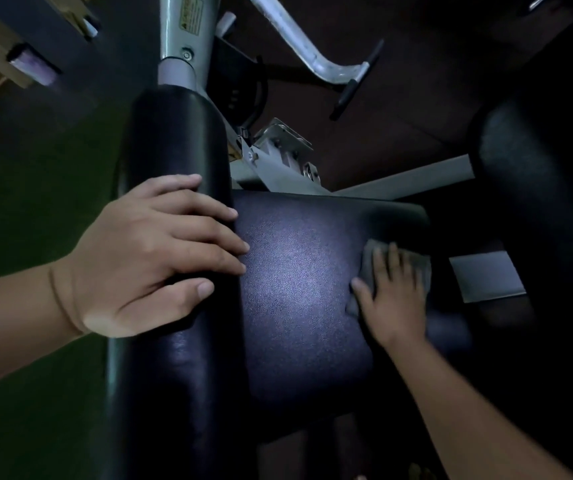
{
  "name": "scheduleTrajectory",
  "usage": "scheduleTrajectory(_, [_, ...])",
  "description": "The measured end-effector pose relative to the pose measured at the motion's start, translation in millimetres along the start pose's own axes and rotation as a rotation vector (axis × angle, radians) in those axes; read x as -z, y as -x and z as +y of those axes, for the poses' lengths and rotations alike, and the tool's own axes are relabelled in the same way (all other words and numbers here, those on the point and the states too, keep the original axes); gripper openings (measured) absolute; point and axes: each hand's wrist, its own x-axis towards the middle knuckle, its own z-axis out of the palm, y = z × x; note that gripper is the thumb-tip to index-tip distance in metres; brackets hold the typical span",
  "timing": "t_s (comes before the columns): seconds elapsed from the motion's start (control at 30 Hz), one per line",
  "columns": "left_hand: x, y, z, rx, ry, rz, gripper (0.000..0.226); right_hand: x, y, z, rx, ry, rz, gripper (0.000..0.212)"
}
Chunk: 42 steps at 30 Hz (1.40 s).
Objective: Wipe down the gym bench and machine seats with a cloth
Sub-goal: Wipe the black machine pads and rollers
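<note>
The grey cloth (422, 270) is lying on the black seat (295, 289), nr its right edge, approx. midway along that edge. The right hand (394, 299) is pressing it flat, palm down, w/ straight, spread fingers (380, 263) lying on top of the cloth, not curling round it. Bits of cloth are showing past the fingertips and on both sides of the hand.

The left hand (146, 251) is resting on the long black pad (174, 133), which is running along the seat's left edge and touching it. Its fingers are reaching nearly straight across the pad's top toward the seat, thumb lying on the near side, relaxed rather than clamping.

A silver post (182, 36) is rising from the pad's far end and carrying a yellowish label (188, 24) w/ a warning triangle; the print is too small to read. No brand is showing anywhere.

Beyond the seat's far edge a metal bracket (278, 147) is sitting, and farther off a bent silver bar (298, 39) is ending in a black grip (354, 84). A second black pad (537, 185) is standing off the seat's right side, well apart from the cloth, w/ a pale grey plate (485, 277) showing between them lower down. Green floor (35, 202) is showing on the left.
</note>
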Motion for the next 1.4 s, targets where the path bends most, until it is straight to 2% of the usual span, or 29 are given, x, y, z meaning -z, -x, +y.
scheduleTrajectory(0.1, [0, 0, 0, -0.001, 0.003, -0.005, 0.041, -15, 88, -11, 0.07, -0.025, -0.037, 0.079])
scheduleTrajectory(0.17, [0, 1, 0, -0.002, 0.006, -0.006, 0.041, -16, 94, -9, 0.132, -0.041, -0.07, 0.079])
scheduleTrajectory(0.23, [0, 0, -1, -0.003, 0.004, -0.004, 0.041, -8, 55, -2, 0.171, 0.012, -0.076, 0.08])
scheduleTrajectory(0.37, [-2, 1, -1, -0.007, 0.005, 0.008, 0.041, 20, -74, 8, 0.043, 0.031, -0.085, 0.083])
scheduleTrajectory(0.47, [-2, 1, -1, -0.009, 0.003, 0.005, 0.041, 29, -111, 18, 0.027, 0.002, -0.104, 0.087])
scheduleTrajectory(0.53, [-2, 1, -1, -0.007, 0.003, 0.004, 0.041, 27, -87, 29, 0.04, -0.003, -0.061, 0.089])
scheduleTrajectory(0.7, [-1, 1, -2, -0.01, 0.011, 0.001, 0.041, -1, 55, 52, 0.01, -0.01, -0.045, 0.082])
scheduleTrajectory(0.77, [-2, 2, -3, -0.01, 0.013, 0.006, 0.041, -6, 68, 51, -0.005, 0.015, -0.041, 0.081])
scheduleTrajectory(0.87, [-3, 2, -4, -0.016, 0.013, 0.011, 0.04, 4, 2, 42, -0.004, 0.021, -0.02, 0.085])
scheduleTrajectory(1.0, [-3, 2, -4, -0.013, 0.017, 0.008, 0.04, 18, -85, -1, -0.127, -0.028, -0.036, 0.097])
scheduleTrajectory(1.07, [-2, 2, -4, -0.012, 0.012, 0.013, 0.04, 12, -72, -33, -0.065, 0.009, -0.024, 0.096])
scheduleTrajectory(1.17, [-2, 1, -2, -0.015, 0.009, 0.011, 0.041, 2, -1, -64, 0.217, 0.016, -0.059, 0.089])
scheduleTrajectory(1.23, [-2, 2, -3, -0.019, 0.012, 0.013, 0.04, -6, 47, -54, 0.411, -0.005, -0.114, 0.086])
scheduleTrajectory(1.3, [-3, 2, -4, -0.02, 0.01, 0.017, 0.04, -10, 49, -23, 0.501, -0.009, -0.113, 0.086])
scheduleTrajectory(1.33, [-3, 2, -4, -0.02, 0.009, 0.021, 0.04, -10, 36, -8, 0.45, 0.009, -0.088, 0.087])
scheduleTrajectory(1.4, [-4, 1, -5, -0.021, 0.009, 0.024, 0.041, -7, -3, 10, 0.195, 0.018, -0.016, 0.091])
